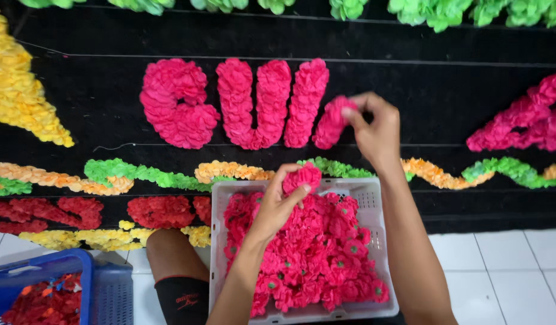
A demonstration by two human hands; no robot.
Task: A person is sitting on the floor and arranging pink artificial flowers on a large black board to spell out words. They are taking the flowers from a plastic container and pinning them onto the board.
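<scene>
Two pink paper flowers (pixel 302 176): each pinched between fingers (pixel 302 191), one per hand.

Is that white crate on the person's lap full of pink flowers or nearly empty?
Nearly full: pink paper flowers cover the white crate almost wall to wall, with only its top right corner bare.

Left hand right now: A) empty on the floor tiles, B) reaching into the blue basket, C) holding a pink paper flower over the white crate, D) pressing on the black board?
C: the left hand grips a pink paper flower just above the white crate full of them.
</scene>
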